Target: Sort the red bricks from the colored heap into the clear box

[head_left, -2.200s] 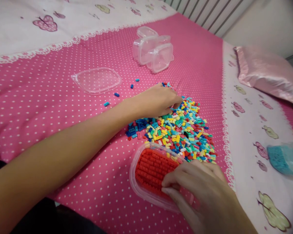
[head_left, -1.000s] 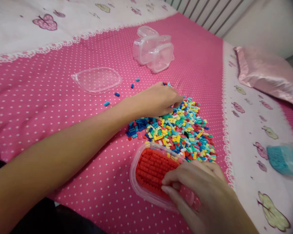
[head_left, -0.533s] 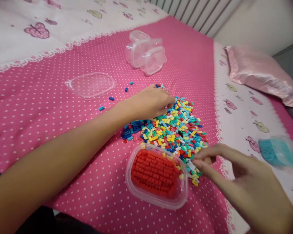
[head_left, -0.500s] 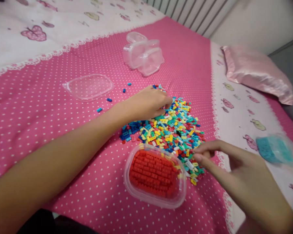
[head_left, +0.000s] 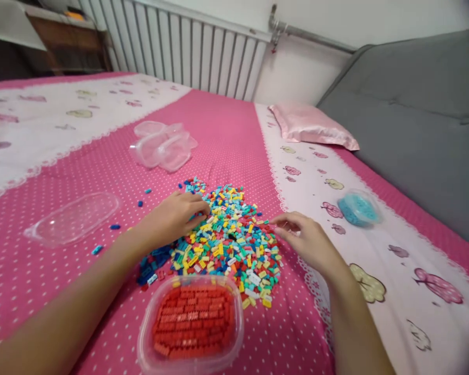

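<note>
My fingers [head_left: 288, 219] are curling at a loose heap of small, multicoloured, studded plastic bricks [head_left: 222, 249].
My left hand [head_left: 180, 214] is arching over its left side, my right hand [head_left: 308, 239] narrowly pinching at its right edge; I cannot tell if either is holding anything. Nearer me, a clear, rounded plastic tub [head_left: 238, 325] is holding tightly packed, ridged red bricks [head_left: 195, 317].

Soft light leaves faint glare on the red bricks [head_left: 193, 316] at lower centre, while the right corners are dark and wooden furniture [head_left: 71, 40] at upper left looks blurred.
</note>
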The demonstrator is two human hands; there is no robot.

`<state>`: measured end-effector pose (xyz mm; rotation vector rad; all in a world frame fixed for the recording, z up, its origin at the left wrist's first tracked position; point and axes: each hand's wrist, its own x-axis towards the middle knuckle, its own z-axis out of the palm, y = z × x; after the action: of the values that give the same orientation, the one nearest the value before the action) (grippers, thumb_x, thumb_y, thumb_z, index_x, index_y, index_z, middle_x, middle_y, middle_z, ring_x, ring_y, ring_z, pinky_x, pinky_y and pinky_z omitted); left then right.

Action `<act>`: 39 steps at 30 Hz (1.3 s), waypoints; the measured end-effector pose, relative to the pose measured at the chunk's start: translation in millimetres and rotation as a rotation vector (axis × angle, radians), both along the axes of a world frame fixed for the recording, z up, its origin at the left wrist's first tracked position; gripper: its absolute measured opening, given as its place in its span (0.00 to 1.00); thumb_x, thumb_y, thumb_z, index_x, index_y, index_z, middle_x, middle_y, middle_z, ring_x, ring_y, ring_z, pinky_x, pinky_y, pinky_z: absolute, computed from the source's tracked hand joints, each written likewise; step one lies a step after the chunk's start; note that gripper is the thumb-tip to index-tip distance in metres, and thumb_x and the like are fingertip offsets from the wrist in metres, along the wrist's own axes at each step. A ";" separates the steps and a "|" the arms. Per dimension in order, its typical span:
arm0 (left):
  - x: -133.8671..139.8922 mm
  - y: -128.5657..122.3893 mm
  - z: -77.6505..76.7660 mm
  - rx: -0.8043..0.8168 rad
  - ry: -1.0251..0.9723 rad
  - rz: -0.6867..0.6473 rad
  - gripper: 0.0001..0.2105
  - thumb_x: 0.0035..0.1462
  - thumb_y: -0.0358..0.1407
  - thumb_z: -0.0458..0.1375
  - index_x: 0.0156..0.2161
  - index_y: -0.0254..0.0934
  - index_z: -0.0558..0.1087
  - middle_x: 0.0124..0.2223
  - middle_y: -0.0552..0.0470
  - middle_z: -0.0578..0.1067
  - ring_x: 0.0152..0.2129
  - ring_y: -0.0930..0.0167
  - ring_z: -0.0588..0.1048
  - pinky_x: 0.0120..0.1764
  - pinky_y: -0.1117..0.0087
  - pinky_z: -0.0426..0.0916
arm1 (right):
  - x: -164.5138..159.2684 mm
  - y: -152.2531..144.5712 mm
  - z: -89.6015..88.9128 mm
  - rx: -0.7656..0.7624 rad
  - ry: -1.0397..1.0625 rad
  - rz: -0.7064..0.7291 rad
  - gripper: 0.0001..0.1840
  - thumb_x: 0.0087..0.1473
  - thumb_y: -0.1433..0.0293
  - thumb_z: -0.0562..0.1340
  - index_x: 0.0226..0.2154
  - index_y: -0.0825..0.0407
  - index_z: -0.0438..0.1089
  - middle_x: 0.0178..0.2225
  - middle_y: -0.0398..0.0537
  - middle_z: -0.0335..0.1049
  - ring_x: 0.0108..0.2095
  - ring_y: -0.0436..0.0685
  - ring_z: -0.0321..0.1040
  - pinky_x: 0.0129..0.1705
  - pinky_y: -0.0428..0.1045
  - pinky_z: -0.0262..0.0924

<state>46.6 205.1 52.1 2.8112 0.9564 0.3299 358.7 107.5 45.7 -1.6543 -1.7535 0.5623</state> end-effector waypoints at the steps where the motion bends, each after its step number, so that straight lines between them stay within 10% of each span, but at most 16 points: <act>1: -0.1 0.5 0.1 -0.004 0.004 -0.003 0.09 0.69 0.34 0.51 0.44 0.38 0.75 0.43 0.49 0.77 0.40 0.66 0.75 0.44 0.65 0.64 | 0.7 1.0 -2.3 -0.011 0.008 0.017 0.10 0.56 0.68 0.62 0.39 0.49 0.78 0.40 0.49 0.78 0.38 0.58 0.72 0.46 0.55 0.65; 10: -0.5 2.8 -0.4 0.023 -0.019 -0.051 0.13 0.71 0.36 0.47 0.43 0.38 0.75 0.41 0.49 0.78 0.39 0.67 0.75 0.44 0.66 0.66 | 6.0 12.7 -28.0 -0.052 -0.002 0.057 0.20 0.62 0.78 0.55 0.48 0.48 0.77 0.50 0.51 0.76 0.52 0.58 0.71 0.59 0.57 0.61; 24: -0.6 -3.2 3.7 0.047 -0.013 -0.042 0.11 0.69 0.34 0.50 0.43 0.39 0.76 0.41 0.49 0.79 0.38 0.68 0.76 0.43 0.67 0.67 | -7.1 15.1 -29.5 -0.023 0.174 -0.082 0.18 0.54 0.72 0.62 0.49 0.52 0.73 0.40 0.49 0.75 0.34 0.54 0.74 0.41 0.50 0.68; 29: 0.7 -6.0 -1.5 0.038 -0.010 -0.037 0.10 0.68 0.33 0.52 0.45 0.37 0.77 0.43 0.47 0.79 0.40 0.67 0.76 0.46 0.67 0.66 | -7.4 6.3 -14.7 0.055 0.157 -0.126 0.12 0.54 0.60 0.64 0.34 0.51 0.77 0.34 0.51 0.79 0.34 0.59 0.76 0.42 0.54 0.68; 39: 5.8 -5.4 -9.6 0.078 -0.071 -0.079 0.09 0.65 0.31 0.55 0.42 0.36 0.78 0.41 0.47 0.81 0.39 0.66 0.77 0.45 0.66 0.65 | -60.8 -41.8 33.8 -0.121 0.225 0.234 0.07 0.54 0.63 0.68 0.34 0.47 0.80 0.32 0.48 0.81 0.31 0.55 0.77 0.32 0.47 0.73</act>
<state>52.5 199.7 42.5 2.8764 0.8330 0.4629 297.9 65.7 79.5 -1.4088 -1.7840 0.9409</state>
